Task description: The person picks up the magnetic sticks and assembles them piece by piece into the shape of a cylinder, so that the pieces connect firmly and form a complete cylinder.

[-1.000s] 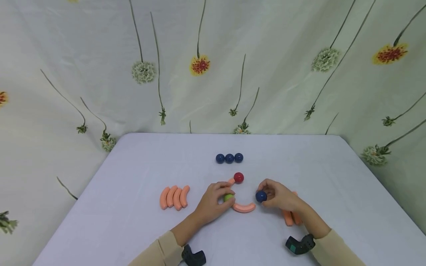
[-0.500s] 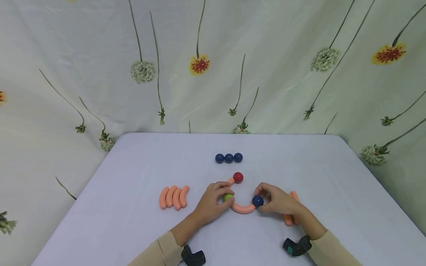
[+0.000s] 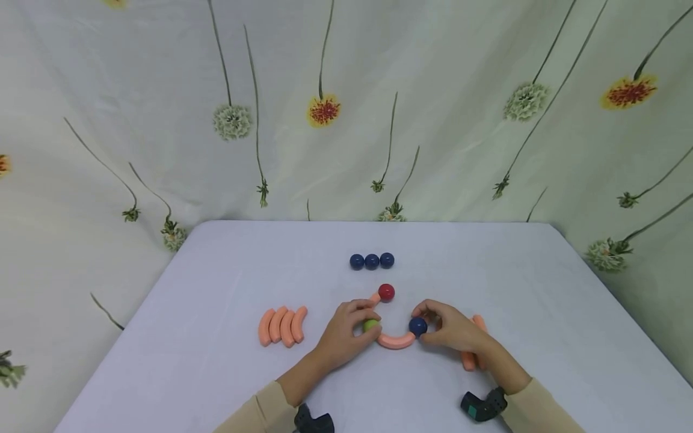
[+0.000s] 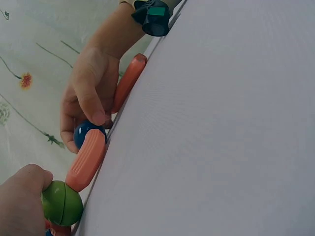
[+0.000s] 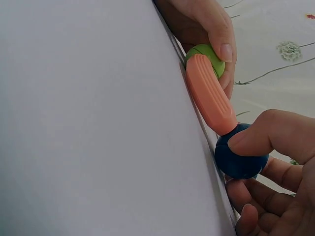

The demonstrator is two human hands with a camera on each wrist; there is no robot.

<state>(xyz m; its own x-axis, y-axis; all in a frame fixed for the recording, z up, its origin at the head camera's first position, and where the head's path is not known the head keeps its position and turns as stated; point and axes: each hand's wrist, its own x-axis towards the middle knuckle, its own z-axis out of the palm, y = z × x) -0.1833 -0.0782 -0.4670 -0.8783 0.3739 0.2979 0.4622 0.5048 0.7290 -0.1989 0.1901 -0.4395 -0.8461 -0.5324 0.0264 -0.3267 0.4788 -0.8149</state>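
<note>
My left hand [image 3: 342,332] pinches a green ball [image 4: 62,202] between thumb and fingers. In my right hand [image 3: 453,328] a dark blue ball [image 5: 240,155] is gripped, thumb on one side and fingers on the other. A curved salmon-coloured stick [image 3: 396,341] spans between the two balls, one end touching each. From the green ball a second curved stick [image 3: 375,297] runs away from me to a red ball [image 3: 387,293]; the left fingers hide part of it. All of these lie on the white table [image 3: 227,385].
Three dark blue balls [image 3: 372,261] stand in a row farther back. Several curved salmon sticks [image 3: 283,326] lie side by side at the left. More sticks [image 3: 468,361] lie at the right, partly behind my right hand. A flowered cloth [image 3: 444,120] hangs beyond the table.
My right hand has brought the blue ball left and nearer me, up to the free end of the curved stick. My left hand has stayed on the green ball.
</note>
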